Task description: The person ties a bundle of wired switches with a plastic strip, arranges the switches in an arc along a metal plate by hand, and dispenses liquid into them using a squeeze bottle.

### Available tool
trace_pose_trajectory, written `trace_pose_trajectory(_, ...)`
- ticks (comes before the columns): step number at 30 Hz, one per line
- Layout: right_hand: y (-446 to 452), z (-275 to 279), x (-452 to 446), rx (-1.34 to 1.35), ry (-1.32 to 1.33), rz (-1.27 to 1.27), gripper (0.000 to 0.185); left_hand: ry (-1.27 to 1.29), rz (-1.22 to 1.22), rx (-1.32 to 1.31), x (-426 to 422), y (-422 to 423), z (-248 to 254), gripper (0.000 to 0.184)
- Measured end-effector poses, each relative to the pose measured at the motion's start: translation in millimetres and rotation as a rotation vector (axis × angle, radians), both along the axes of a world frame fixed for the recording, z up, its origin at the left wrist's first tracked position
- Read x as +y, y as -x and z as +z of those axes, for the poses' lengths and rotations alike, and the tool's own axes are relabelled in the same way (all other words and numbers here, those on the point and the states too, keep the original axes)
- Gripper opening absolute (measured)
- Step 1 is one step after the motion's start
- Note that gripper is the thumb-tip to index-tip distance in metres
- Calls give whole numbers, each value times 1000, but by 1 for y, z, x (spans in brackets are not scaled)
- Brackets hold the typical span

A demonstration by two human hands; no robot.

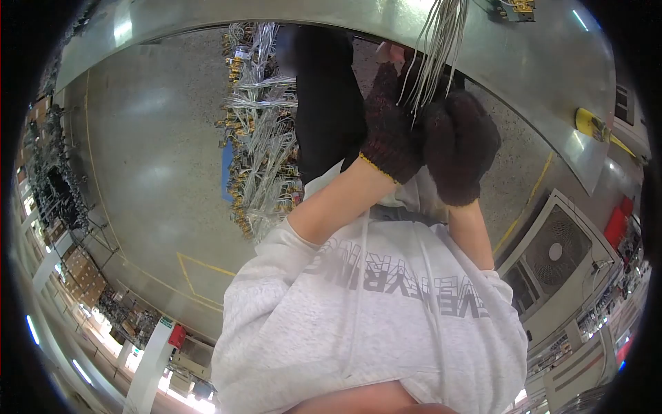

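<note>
A bundle of thin grey-white wires [441,41] hangs over the edge of the metal table, its loose ends dangling between my hands. My left hand [394,121], in a dark knitted glove with a yellow cuff edge, is just left of the wires. Its fingers are drawn together and point up to the table edge; the wires and the edge partly hide them, and a bare fingertip shows. My right hand [462,141], gloved alike, is closed beside the wire ends. What either hand grips is hidden.
The metal table [331,12] spans the top, bearing brass-coloured connectors [518,10] and a yellow tool-like item [592,124]. Many cables with brass-coloured ends [265,138] lie in a long pile at left. A fan unit [555,250] stands at lower right.
</note>
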State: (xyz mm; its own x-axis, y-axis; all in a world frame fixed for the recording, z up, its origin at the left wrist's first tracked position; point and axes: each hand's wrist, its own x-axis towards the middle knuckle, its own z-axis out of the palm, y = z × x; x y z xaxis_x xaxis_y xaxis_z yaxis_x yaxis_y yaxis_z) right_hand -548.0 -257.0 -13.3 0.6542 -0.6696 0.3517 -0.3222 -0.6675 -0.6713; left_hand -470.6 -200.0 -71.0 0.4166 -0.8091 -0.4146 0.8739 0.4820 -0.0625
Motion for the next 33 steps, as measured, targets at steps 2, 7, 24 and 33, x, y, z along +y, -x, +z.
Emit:
trace_pose_trajectory(2,5,1,3,0,-42,2,12,-23,-12,-38,-1,-2,6,42)
trace_pose_trajectory(7,23,-9,14,31,-37,9,9,72,-101,-65,-2,-7,14,49)
trace_pose_trajectory(24,-19,-32,-20,-80,-579,107,46,-804,-191,-1291,40,-19,-5,28)
trace_pose_trajectory(33,-13,-151,-8,44,-829,219,29,-544,-106,-1187,33,-78,40,32)
